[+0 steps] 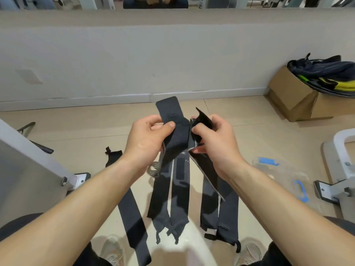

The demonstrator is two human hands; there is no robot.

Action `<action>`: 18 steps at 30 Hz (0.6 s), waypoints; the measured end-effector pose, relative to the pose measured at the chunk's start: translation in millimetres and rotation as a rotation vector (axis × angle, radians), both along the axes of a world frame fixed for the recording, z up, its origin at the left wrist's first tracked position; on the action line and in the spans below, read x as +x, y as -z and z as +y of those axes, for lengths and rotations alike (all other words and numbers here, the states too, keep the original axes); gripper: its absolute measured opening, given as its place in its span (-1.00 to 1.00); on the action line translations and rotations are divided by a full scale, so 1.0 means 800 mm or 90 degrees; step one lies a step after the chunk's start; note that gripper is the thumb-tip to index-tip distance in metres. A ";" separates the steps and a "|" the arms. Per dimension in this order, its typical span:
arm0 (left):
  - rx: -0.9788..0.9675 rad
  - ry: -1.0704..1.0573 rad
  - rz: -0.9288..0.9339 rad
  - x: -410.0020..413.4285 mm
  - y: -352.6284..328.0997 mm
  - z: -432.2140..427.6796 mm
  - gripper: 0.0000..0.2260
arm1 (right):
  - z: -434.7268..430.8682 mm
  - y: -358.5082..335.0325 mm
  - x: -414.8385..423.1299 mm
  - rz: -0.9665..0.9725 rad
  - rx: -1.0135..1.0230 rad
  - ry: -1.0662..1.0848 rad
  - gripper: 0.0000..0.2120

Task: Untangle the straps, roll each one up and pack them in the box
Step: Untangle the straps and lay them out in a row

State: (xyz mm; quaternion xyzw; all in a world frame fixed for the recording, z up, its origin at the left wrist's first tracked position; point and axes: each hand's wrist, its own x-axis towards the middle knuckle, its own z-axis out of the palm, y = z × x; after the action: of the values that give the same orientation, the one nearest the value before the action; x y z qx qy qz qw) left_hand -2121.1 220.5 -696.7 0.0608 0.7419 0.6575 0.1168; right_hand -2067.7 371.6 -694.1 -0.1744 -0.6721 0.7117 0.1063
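Head camera, forward-down, close above straps (180, 200)

Small white print on dark strap (176, 139), below fold: only letters "YO" legible, remainder hidden. Print too small to confirm further.

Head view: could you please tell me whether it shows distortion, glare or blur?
In the head view, wide-angle distortion bows the skirting board; glare whitens the floor between the shoes; the straps look fairly sharp, the lower corners soft.
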 end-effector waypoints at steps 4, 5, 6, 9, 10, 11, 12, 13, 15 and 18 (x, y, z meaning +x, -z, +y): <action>0.032 0.001 0.004 0.014 -0.001 0.012 -0.87 | -0.005 -0.001 -0.001 0.026 -0.031 0.006 -0.84; 0.031 0.001 -0.001 0.016 0.000 0.014 -0.87 | -0.005 -0.001 0.000 0.030 -0.044 0.000 -0.82; 0.029 0.001 -0.007 0.018 0.000 0.015 -0.86 | -0.006 -0.002 0.001 0.031 -0.055 -0.009 -0.77; 0.025 -0.012 -0.025 0.019 0.002 0.017 -0.88 | -0.006 -0.001 0.006 0.030 -0.065 -0.062 -0.52; 0.022 -0.019 -0.027 0.018 0.003 0.017 -0.89 | -0.004 0.000 0.007 0.034 -0.056 -0.080 -0.45; 0.019 -0.025 -0.031 0.018 0.004 0.016 -0.89 | -0.001 0.001 0.008 0.041 -0.039 -0.097 -0.39; 0.018 -0.028 -0.034 0.018 0.003 0.015 -0.88 | 0.002 0.002 0.008 0.047 -0.022 -0.114 -0.34; 0.021 -0.025 -0.036 0.018 0.002 0.014 -0.88 | 0.004 0.002 0.008 0.051 -0.012 -0.131 -0.30; 0.025 -0.022 -0.036 0.020 0.001 0.012 -0.87 | 0.006 0.004 0.006 0.061 -0.020 -0.160 -0.35; 0.030 -0.036 -0.046 0.018 0.002 0.010 -0.88 | 0.006 0.008 0.003 0.081 -0.036 -0.173 -0.56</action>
State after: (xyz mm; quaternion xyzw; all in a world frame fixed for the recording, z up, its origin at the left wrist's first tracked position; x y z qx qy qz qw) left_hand -2107.0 228.2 -697.9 0.0187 0.7227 0.6798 0.1235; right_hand -2065.2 376.1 -700.6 -0.0390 -0.6610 0.7480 0.0463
